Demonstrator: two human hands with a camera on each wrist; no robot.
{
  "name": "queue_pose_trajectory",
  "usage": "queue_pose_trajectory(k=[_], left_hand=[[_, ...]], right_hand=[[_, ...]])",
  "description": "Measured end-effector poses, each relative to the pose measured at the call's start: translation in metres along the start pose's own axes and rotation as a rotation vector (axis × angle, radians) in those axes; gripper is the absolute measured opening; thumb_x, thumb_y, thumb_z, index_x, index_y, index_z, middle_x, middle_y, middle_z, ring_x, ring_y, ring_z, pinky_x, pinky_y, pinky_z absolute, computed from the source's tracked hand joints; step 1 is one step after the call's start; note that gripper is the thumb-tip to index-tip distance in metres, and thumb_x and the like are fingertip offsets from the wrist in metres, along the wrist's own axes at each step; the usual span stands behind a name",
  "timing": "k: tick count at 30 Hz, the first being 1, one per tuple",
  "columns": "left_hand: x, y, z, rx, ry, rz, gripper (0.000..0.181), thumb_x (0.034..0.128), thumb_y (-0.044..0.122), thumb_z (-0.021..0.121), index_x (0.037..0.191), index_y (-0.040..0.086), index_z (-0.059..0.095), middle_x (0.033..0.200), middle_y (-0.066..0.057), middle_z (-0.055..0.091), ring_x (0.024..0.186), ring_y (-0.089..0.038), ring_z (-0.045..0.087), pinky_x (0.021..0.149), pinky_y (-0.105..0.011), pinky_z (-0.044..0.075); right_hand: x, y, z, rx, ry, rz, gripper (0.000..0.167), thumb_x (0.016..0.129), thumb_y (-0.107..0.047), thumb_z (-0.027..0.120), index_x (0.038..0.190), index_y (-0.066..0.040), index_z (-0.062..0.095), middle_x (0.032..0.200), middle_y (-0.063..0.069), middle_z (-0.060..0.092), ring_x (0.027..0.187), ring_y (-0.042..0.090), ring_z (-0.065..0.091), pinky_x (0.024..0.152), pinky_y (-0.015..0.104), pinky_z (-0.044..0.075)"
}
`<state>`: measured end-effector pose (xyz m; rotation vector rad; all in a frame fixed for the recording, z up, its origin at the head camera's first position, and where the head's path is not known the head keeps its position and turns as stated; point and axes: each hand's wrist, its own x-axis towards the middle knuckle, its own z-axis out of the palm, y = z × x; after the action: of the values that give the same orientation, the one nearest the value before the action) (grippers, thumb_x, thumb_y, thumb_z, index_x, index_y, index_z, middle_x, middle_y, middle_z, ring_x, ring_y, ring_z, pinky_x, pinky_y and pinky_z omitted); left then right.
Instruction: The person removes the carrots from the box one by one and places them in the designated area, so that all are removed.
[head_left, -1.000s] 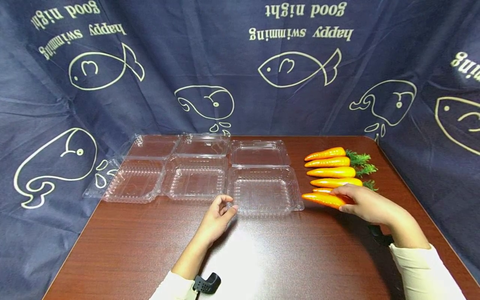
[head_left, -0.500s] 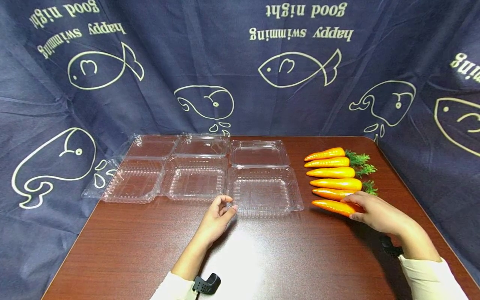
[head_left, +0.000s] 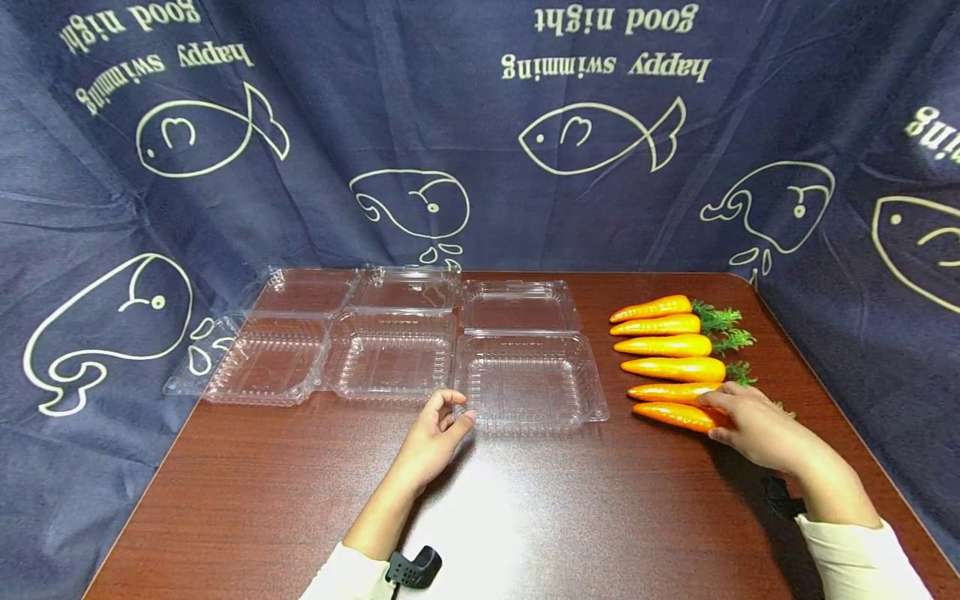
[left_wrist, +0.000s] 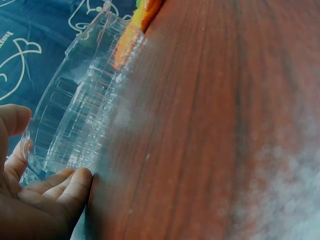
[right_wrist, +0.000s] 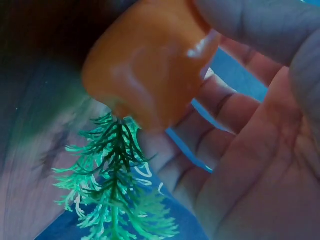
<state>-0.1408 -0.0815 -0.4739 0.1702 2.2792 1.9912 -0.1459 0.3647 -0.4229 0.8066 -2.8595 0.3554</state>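
My right hand (head_left: 761,427) holds the nearest orange toy carrot (head_left: 672,416) by its thick end, thumb on one side and fingers on the other. In the right wrist view, this carrot (right_wrist: 150,65) shows green feathery leaves below the grip. Beyond it lie several more carrots (head_left: 671,368) in a row, tips pointing left. My left hand (head_left: 435,437) grips the near left corner of the rightmost open clear plastic container (head_left: 525,392). In the left wrist view, the fingers of the left hand (left_wrist: 45,200) curl about the corner of that container (left_wrist: 75,120).
Two more open clear containers (head_left: 393,354) (head_left: 266,362) stand to the left, lids laid back toward the curtain. A dark blue curtain (head_left: 480,133) with fish drawings closes off the back and sides. The brown wooden table (head_left: 585,517) extends in front.
My right hand has moved the nearest carrot right and toward me, bringing it into line below the others. The left hand stays at the container's corner.
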Motion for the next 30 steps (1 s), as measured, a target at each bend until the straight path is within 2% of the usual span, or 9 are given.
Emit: queue_pose_trajectory(k=[8,15,23,26,27,30], left_hand=[[-0.0005,-0.0001,-0.0015,0.009,-0.017,-0.007,0.035,0.0978,0.016,0.061,0.125,-0.001,0.048,0.145,-0.022,0.045,0.140,-0.040,0.033,0.112,-0.053,0.027],[-0.0006,-0.0007,-0.0015,0.027,-0.014,-0.015,0.035,0.0974,0.018,0.062,0.125,0.001,0.049,0.145,-0.021,0.046,0.139,-0.039,0.036,0.112,-0.054,0.029],[-0.0003,-0.0013,-0.0007,0.024,-0.004,-0.015,0.034,0.0972,0.018,0.063,0.125,0.003,0.050,0.145,-0.019,0.047,0.140,-0.037,0.035,0.112,-0.053,0.029],[-0.0001,-0.0011,0.0007,0.047,0.005,0.001,0.032,0.0972,0.017,0.063,0.123,0.003,0.051,0.137,-0.018,0.053,0.122,-0.032,0.052,0.099,-0.044,0.044],[0.0001,-0.0009,0.0010,0.063,0.009,0.006,0.032,0.0973,0.018,0.063,0.123,0.003,0.051,0.135,-0.018,0.055,0.116,-0.030,0.054,0.095,-0.042,0.046],[0.0001,0.0006,0.0018,0.103,0.021,0.008,0.030,0.0972,0.020,0.063,0.121,0.004,0.053,0.131,-0.016,0.058,0.111,-0.027,0.056,0.091,-0.042,0.047]], right_hand=[[-0.0007,0.0002,0.0028,-0.026,-0.004,0.034,0.044,0.064,0.001,0.086,0.103,-0.002,0.068,0.088,0.005,0.057,0.078,0.029,0.052,0.069,0.043,0.040],[-0.0014,0.0032,0.0070,-0.045,0.035,0.024,0.044,0.061,0.002,0.086,0.101,-0.003,0.068,0.085,0.003,0.055,0.075,0.026,0.049,0.066,0.041,0.038],[0.0005,0.0046,0.0093,-0.048,0.004,0.051,0.043,0.060,0.004,0.085,0.099,-0.003,0.068,0.087,0.009,0.058,0.079,0.033,0.052,0.070,0.046,0.039],[0.0011,0.0037,0.0099,-0.045,-0.002,0.059,0.043,0.060,0.004,0.084,0.099,-0.004,0.068,0.086,0.010,0.057,0.078,0.034,0.052,0.068,0.047,0.039],[0.0012,0.0029,0.0099,-0.045,0.000,0.060,0.044,0.060,0.004,0.084,0.099,-0.004,0.068,0.086,0.010,0.057,0.077,0.034,0.052,0.068,0.047,0.040],[0.0013,0.0023,0.0098,-0.044,-0.006,0.068,0.044,0.060,0.004,0.083,0.100,-0.004,0.067,0.087,0.011,0.058,0.078,0.035,0.053,0.068,0.048,0.040]])
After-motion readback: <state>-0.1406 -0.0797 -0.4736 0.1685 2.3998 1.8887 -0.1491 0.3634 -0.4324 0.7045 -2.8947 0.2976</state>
